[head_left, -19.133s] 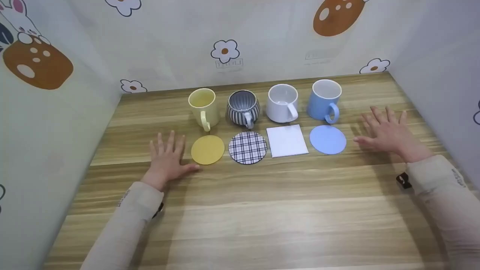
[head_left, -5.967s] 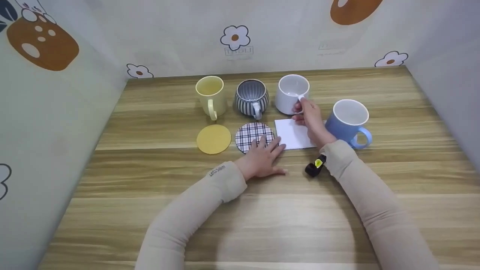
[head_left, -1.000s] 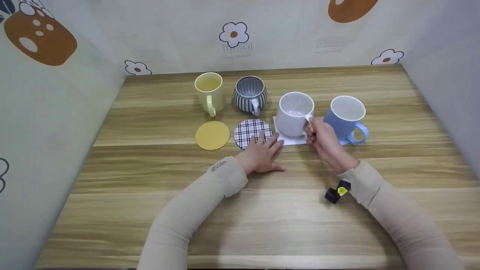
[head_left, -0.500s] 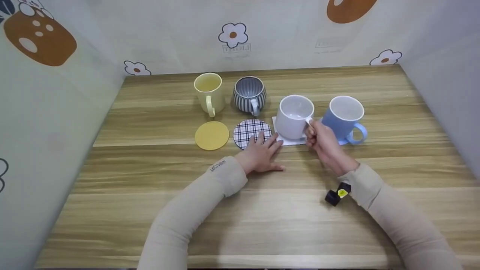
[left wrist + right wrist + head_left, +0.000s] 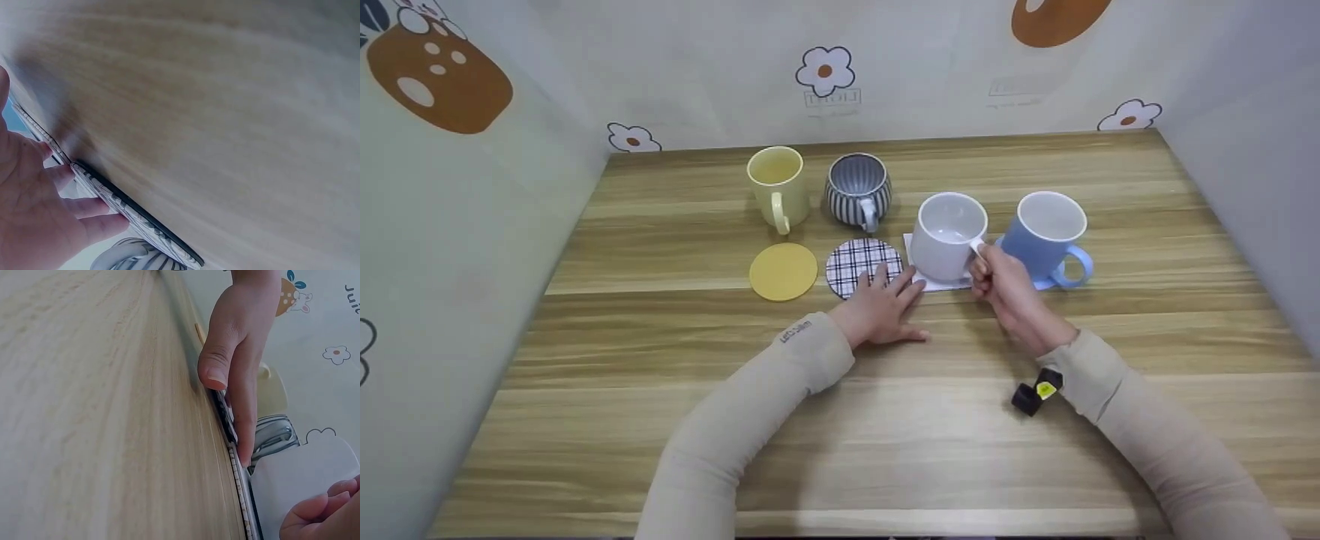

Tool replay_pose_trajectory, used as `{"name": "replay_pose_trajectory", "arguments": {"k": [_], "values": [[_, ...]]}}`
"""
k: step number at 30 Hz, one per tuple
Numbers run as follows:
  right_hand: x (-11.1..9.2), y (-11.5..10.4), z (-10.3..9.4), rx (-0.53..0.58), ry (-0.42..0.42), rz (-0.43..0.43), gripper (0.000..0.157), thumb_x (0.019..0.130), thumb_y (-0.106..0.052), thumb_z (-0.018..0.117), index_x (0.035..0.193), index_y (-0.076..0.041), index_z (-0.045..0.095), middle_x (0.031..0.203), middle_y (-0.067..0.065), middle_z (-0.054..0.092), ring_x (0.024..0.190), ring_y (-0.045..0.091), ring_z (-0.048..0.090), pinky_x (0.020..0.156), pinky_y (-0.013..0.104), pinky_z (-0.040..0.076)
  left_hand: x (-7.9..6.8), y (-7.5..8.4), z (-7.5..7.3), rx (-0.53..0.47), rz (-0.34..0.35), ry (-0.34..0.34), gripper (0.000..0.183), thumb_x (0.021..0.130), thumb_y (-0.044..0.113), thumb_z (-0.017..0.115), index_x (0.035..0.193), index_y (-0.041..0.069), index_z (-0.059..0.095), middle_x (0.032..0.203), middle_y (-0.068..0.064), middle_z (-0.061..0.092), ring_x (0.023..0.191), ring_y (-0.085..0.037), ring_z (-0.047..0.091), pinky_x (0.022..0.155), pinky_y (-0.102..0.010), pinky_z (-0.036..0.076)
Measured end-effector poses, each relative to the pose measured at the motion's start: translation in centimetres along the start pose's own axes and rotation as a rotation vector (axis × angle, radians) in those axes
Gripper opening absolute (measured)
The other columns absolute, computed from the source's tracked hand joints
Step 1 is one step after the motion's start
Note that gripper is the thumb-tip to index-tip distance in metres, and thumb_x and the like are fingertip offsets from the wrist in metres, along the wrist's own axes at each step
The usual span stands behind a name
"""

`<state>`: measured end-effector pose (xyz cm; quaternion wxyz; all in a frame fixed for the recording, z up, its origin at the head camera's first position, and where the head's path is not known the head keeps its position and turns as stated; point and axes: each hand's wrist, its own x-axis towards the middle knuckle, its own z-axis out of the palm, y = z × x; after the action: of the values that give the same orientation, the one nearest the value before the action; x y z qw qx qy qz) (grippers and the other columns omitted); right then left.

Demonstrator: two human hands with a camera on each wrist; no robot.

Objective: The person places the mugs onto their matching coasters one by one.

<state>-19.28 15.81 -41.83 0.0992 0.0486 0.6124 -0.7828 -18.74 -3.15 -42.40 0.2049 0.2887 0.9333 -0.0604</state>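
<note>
My right hand (image 5: pixel 1011 289) grips the handle of a white mug (image 5: pixel 943 251), which is upright over the square white coaster (image 5: pixel 949 286). In the right wrist view, curled fingertips (image 5: pixel 306 517) show beside the mug's white side. My left hand (image 5: pixel 883 309) lies with fingers spread, its fingertips over the near edge of the round plaid coaster (image 5: pixel 855 259) and at the white coaster's left corner. The left wrist view shows its straight fingers along the plaid coaster's edge (image 5: pixel 140 219). To the right, a blue mug (image 5: pixel 1035 247) stands on a round blue coaster (image 5: pixel 1044 284).
At the back left stand a yellow mug (image 5: pixel 787 202) and a grey striped mug (image 5: pixel 858 202), handles facing me. A round yellow coaster (image 5: pixel 783 271) lies in front of the yellow mug. Patterned walls (image 5: pixel 720 75) bound the wooden table (image 5: pixel 660 420) behind and at both sides.
The blue mug moved forward onto its coaster earlier. The white mug has since come from behind its coaster to over it, sinking slightly in the last second. My left hand keeps its place.
</note>
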Motion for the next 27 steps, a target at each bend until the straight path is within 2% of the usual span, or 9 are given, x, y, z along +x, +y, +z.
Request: {"name": "replay_pose_trajectory", "arguments": {"k": [18, 27], "values": [[-0.37, 0.3, -0.03, -0.019, -0.012, 0.012, 0.041, 0.097, -0.018, 0.03, 0.056, -0.013, 0.034, 0.054, -0.002, 0.035, 0.053, 0.01, 0.031, 0.053, 0.023, 0.026, -0.21, 0.1, -0.16, -0.02, -0.002, -0.001, 0.083, 0.085, 0.069, 0.031, 0.148, 0.022, 0.006, 0.155, -0.001, -0.002, 0.138, -0.04, 0.0, 0.109, -0.055, 0.011], [-0.4, 0.08, -0.34, -0.074, -0.015, 0.03, 0.04, 0.097, -0.019, 0.032, 0.058, -0.013, 0.038, 0.057, -0.002, 0.04, 0.054, 0.01, 0.037, 0.053, 0.021, 0.033, -0.19, 0.06, -0.19, -0.027, 0.001, 0.007, 0.083, 0.085, 0.069, 0.032, 0.148, 0.022, 0.007, 0.155, -0.002, -0.001, 0.138, -0.04, 0.0, 0.109, -0.056, 0.011]]}}
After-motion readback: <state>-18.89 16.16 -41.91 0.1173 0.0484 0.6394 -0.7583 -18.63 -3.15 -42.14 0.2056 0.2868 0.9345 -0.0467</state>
